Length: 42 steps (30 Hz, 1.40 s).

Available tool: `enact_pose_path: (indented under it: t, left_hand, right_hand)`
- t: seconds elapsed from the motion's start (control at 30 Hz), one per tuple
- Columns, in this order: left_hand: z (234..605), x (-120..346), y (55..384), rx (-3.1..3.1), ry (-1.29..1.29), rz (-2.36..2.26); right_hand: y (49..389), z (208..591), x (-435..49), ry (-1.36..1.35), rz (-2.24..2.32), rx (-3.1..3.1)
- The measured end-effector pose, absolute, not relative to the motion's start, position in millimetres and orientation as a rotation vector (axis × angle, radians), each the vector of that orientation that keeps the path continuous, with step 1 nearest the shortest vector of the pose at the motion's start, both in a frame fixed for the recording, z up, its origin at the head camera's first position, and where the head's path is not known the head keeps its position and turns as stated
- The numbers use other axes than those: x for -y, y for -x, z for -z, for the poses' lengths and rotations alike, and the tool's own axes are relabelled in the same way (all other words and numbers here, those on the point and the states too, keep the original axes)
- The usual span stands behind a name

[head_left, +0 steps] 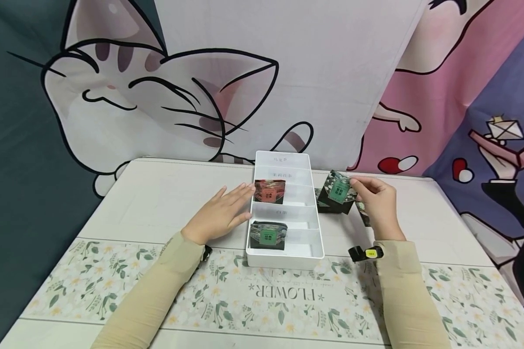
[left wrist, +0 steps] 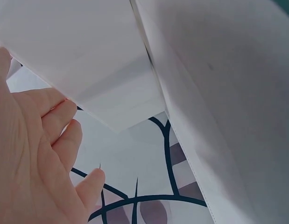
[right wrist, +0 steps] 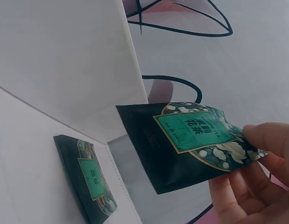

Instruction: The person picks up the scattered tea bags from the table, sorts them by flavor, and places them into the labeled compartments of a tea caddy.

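Observation:
A white divided box [head_left: 262, 260] stands on the table, with handwritten labels on some dividers. A red tea sachet [head_left: 269, 192] lies in a middle compartment, and a dark sachet with a green label [head_left: 268, 236] is in the front one. My left hand [head_left: 220, 213] rests its extended fingertips against the box's left rim. To the right of the box, my right hand [head_left: 377, 201] pinches the edge of a dark floral tea sachet [right wrist: 191, 140] with a green label, held above the table. Another green-labelled sachet [right wrist: 90, 179] lies on the table near the box wall.
Right of the box, another sachet [head_left: 363, 213] shows partly behind my right hand. A floral cloth strip [head_left: 284, 310] crosses the front of the white table [head_left: 170, 194]. Behind the table hangs a cartoon-cat curtain [head_left: 323, 58].

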<state>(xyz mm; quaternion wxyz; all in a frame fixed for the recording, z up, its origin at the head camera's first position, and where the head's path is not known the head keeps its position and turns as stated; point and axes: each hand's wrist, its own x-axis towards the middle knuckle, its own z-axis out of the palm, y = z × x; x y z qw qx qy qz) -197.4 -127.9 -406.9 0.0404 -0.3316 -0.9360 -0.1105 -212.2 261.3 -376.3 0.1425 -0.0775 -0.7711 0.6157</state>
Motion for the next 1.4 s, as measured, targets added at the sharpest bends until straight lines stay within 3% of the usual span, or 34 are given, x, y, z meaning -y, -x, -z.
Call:
enact_pose_path:
  t: [0.57, 1.4]
  left_hand:
    - [408.6, 126.3, 198.4, 2.853, 1.054, 0.347]
    - [409.4, 127.4, 199.8, 2.827, 1.065, 0.343]
  right_hand:
    - [217.3, 369.2, -259.5, 0.095, -1.893, 2.001]
    - [258.3, 337.9, -232.1, -0.088, -1.967, 2.128]
